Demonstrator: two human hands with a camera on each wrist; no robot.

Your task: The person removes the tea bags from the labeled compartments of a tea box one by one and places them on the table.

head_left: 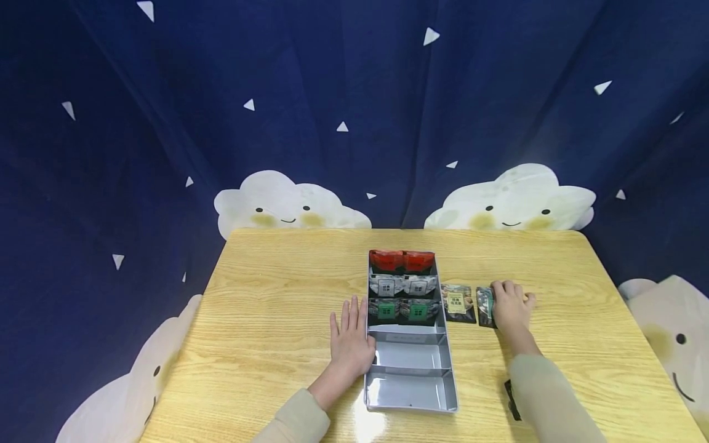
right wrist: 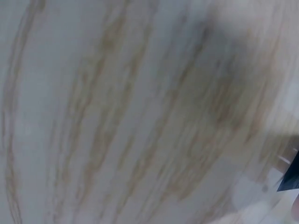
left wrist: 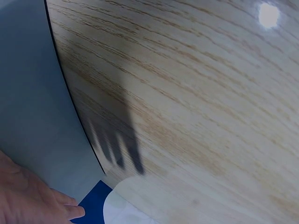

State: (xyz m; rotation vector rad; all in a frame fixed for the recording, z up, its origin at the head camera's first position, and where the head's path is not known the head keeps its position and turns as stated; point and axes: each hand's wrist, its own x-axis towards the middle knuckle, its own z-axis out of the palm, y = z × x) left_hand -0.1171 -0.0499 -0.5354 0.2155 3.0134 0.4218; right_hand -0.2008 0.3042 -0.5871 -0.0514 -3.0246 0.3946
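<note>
A long grey divided box [head_left: 411, 394] stands on the table. Its three far compartments hold red packets [head_left: 403, 261], silver-grey packets [head_left: 403, 285] and black packets with green labels [head_left: 412, 309]. Along the box's left side lies my left hand [head_left: 353, 346], fingers straight, thumb at the rim. To the right of the box, my right hand [head_left: 512, 307] grips the right edge of a dark packet with a green label [head_left: 485, 306], whose right part is hidden under the fingers. In the right wrist view only a dark corner of the packet [right wrist: 292, 177] shows.
Between the box and my right hand lies a packet with a cream label [head_left: 457, 303]. Another dark packet [head_left: 512, 400] is partly covered by my right sleeve [head_left: 545, 394]. A blue curtain [head_left: 354, 92] with clouds hangs behind the wooden table [head_left: 277, 295].
</note>
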